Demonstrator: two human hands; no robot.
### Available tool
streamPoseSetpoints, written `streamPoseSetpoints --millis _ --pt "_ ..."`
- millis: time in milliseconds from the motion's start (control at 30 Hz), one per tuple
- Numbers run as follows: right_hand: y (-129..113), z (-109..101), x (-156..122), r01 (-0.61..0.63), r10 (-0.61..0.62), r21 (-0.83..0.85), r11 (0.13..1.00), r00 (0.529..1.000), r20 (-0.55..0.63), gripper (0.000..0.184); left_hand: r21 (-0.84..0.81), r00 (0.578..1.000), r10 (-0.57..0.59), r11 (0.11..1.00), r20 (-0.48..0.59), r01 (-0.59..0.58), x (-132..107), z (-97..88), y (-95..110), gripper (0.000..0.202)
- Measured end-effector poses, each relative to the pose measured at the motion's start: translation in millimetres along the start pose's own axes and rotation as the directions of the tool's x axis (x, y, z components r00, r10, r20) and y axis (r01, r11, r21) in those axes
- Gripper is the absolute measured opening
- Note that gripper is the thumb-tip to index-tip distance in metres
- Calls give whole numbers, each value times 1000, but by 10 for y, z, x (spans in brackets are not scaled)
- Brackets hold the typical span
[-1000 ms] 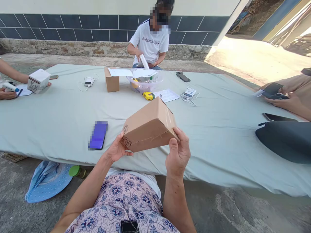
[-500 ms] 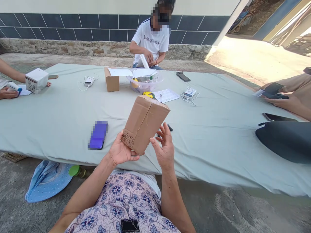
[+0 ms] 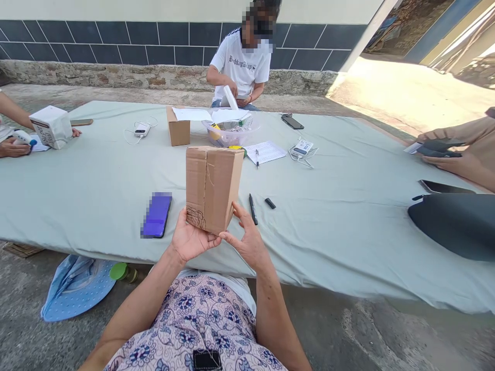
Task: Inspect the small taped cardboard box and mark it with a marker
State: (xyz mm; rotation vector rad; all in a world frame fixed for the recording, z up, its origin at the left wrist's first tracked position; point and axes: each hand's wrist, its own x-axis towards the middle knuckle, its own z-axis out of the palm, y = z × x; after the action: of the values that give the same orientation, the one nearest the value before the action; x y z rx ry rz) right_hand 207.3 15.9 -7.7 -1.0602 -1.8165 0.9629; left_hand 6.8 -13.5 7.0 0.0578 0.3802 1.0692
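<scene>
A brown cardboard box (image 3: 212, 188) is held up in front of me over the near side of the table. Black scribbled lines mark its lower left corner, and a seam runs down the face toward me. My left hand (image 3: 193, 237) supports it from below, thumb at the left edge. My right hand (image 3: 247, 237) grips its lower right corner, thumb low on the front and fingers on the side. Just right of the box lie a black marker (image 3: 253, 208), uncapped, and its black cap (image 3: 270, 203).
A purple phone (image 3: 157, 215) lies to the left. Beyond the box stand a clear basin (image 3: 232, 136), a second cardboard box (image 3: 178, 133), a printed sheet (image 3: 266, 155) and a power bank (image 3: 301, 148). A black bag (image 3: 452, 224) sits at right. Other people sit around the table.
The box has turned more upright and shifted left. My right hand has closed onto its lower right corner, and the marker behind it has come into view.
</scene>
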Motion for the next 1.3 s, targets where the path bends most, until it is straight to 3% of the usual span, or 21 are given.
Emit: streamPoseSetpoints --millis 233,400,533,633,767,967,1067,1167,1300 --pt "-20 -7 -5 18 -17 -55 998 999 28 87 71 998 1 997 56 -5 18 -40 1 77" --pt "-5 30 -25 -34 34 0 999 997 76 80 203 994 108 974 -17 -103 0 -15 -8 74" --pt "7 60 -28 -111 110 18 994 992 70 66 447 919 386 837 -77 -315 -19 0 -14 58" --pt "55 57 -10 -178 177 120 977 984 21 79 589 844 531 706 -72 -394 -35 -1 19 61" --pt "175 11 19 -154 191 288 945 976 -105 94 683 788 612 603 -64 -413 -58 -23 103 65" --pt "187 -114 -31 -86 233 412 907 917 -323 79 767 751 659 506 -49 -394 -72 -88 150 63" --pt "129 -181 -63 -113 230 357 927 924 -306 72 786 757 653 480 -23 -390 -64 -125 142 62" --pt "100 -235 -77 -88 181 297 951 935 -305 66 787 789 614 501 -29 -361 -59 -164 159 65" --pt "87 -279 -76 -23 133 376 926 954 -269 80 784 808 588 514 -27 -347 -83 -201 231 69"
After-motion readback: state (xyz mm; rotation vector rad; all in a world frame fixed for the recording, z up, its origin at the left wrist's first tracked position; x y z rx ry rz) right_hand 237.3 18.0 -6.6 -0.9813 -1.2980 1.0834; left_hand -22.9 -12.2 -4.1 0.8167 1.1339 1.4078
